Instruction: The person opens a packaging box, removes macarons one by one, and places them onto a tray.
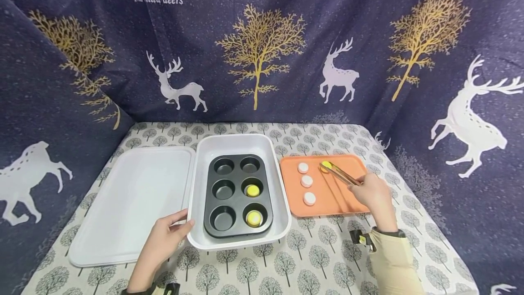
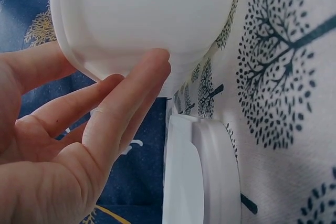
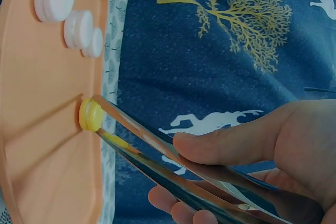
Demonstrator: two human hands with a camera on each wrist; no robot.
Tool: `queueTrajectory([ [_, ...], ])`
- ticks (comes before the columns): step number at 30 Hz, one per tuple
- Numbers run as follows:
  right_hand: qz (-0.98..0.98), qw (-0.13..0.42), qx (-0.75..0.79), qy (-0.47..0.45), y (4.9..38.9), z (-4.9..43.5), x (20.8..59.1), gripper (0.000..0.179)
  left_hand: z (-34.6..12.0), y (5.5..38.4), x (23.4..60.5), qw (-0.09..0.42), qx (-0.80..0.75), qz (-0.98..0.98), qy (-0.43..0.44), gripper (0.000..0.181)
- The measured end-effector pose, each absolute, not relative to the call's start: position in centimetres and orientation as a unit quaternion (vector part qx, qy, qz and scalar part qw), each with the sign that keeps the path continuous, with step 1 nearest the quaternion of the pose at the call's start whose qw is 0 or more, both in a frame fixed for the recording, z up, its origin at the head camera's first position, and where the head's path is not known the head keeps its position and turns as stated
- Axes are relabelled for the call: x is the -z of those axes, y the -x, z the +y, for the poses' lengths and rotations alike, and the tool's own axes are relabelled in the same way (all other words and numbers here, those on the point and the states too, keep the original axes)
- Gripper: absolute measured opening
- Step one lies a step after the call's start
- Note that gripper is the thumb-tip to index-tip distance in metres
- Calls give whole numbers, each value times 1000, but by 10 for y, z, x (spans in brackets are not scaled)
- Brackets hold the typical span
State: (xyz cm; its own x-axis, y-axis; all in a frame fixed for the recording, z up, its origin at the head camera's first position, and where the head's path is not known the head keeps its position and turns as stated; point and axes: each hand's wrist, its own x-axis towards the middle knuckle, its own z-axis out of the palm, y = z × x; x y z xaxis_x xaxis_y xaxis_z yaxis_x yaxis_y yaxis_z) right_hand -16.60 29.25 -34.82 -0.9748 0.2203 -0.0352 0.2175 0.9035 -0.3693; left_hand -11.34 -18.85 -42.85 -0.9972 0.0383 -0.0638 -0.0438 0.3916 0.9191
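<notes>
Yellow disc (image 3: 92,115): right of centre in the head view, toward the far edge of the orange tray (image 1: 292,190). Small, round, paler band around the middle. Between the tips of metal tongs (image 3: 157,171), one prong to each side. Full contact on both sides, or any lift off the tray, hard to tell.

Right hand (image 1: 373,192): at the right of the head view, thumb along one prong, fingers curled under the other; tongs firmly held, prongs only slightly apart, about one disc's width.

Left hand (image 1: 163,236): lower left of centre, at the near left side of the white container (image 1: 235,144). Thumb over the rim, fingers nearly straight against the outer wall; a light pinch.

In the container: dark muffin pan (image 1: 238,190), six cups. Two yellow pieces (image 1: 253,190) in the right column, middle and near cups; the other four cups bare. On the tray, left of the tongs: three white discs (image 1: 303,168) in a rough column. Far left of the frame: flat white lid (image 1: 143,195).

Handling, by judgement: disc light, probably firm, smooth faces, rounded edge; apt to slip or pivot under uneven tips. Best hold across the widest diameter, level with the pale band, with modest squeeze. Softness or crumbling not readable from here. Container likely stiff plastic; best steadied by the rim.
</notes>
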Motion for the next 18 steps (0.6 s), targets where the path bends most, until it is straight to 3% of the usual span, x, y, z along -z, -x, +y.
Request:
queueTrajectory([
  [18,-975,10,-195,107,162,291,350,37,-189,113,430,37,-559,828,6,47],
])
